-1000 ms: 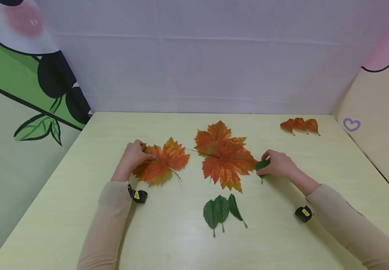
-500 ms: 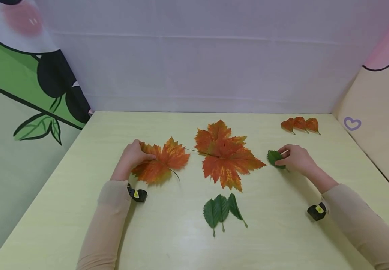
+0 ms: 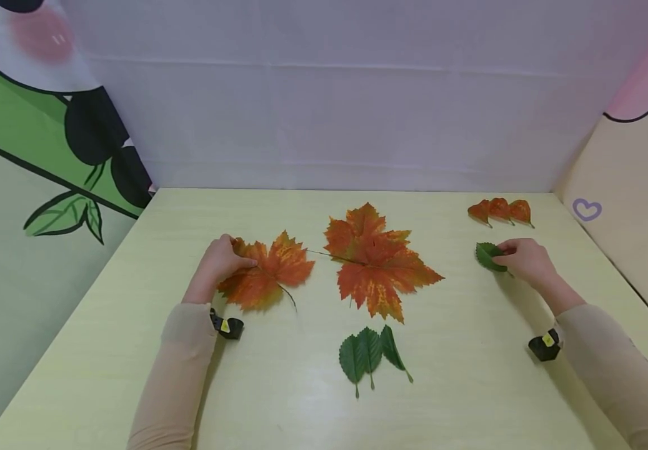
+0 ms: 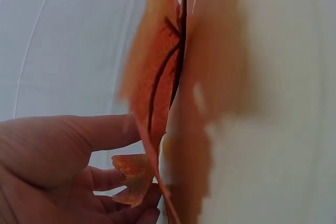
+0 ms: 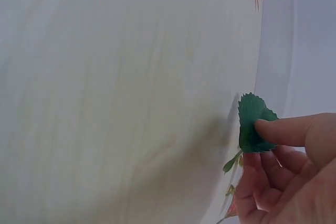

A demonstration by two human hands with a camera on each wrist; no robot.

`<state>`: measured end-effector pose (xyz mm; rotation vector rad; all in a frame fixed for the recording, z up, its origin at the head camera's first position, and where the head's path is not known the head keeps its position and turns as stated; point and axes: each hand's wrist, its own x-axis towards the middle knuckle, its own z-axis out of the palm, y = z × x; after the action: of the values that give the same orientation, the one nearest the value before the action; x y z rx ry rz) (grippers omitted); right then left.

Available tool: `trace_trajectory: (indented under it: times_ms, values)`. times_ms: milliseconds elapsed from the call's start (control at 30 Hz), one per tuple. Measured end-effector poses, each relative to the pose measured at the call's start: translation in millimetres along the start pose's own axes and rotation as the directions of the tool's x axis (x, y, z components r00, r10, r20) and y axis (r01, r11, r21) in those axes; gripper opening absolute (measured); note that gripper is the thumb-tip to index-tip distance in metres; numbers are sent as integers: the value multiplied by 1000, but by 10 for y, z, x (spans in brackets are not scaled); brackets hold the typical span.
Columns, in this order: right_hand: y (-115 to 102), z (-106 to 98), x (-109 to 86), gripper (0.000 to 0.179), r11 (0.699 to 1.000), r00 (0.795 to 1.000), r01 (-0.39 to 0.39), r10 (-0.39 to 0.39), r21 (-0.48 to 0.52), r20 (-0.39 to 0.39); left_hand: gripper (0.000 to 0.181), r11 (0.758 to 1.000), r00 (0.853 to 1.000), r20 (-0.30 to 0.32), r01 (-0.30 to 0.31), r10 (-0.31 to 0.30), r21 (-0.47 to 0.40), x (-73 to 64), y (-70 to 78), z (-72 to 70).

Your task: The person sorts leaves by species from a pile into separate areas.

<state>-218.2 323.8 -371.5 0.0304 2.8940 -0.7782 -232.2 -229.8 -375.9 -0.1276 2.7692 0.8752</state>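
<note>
At the left of the head view my left hand (image 3: 219, 265) pinches the edge of an orange maple leaf (image 3: 281, 269) between thumb and fingers. The left wrist view shows that leaf (image 4: 157, 77) edge-on, its dark veins facing the camera, with the thumb against one side. My right hand (image 3: 532, 262) pinches a small green leaf (image 3: 487, 255) with a toothed edge. In the right wrist view the green leaf (image 5: 252, 121) is above the table, its short stem pointing down-left. The thumb lies over its face, fingers curled behind.
Overlapping orange maple leaves (image 3: 380, 256) lie mid-table between the hands. Nearer the front are three green leaves (image 3: 352, 357), side by side. Three small orange leaves (image 3: 500, 209) form a row at the back right. A pale cloth wall (image 3: 324, 125) stands behind the table.
My right hand has moved right with the green leaf, away from the middle maple leaves and toward the small orange row. My left hand has stayed nearly still on its leaf.
</note>
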Motion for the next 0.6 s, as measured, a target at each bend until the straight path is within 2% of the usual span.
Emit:
trace_trajectory:
  times_ms: [300, 600]
  values:
    - [252, -94, 67, 50, 995, 993, -91, 93, 36, -67, 78, 995, 996, -65, -69, 64, -78, 15, -1, -17]
    - [388, -153, 123, 52, 980, 973, -179, 189, 81, -133, 77, 986, 993, -114, -48, 30, -160, 20, -3, -5]
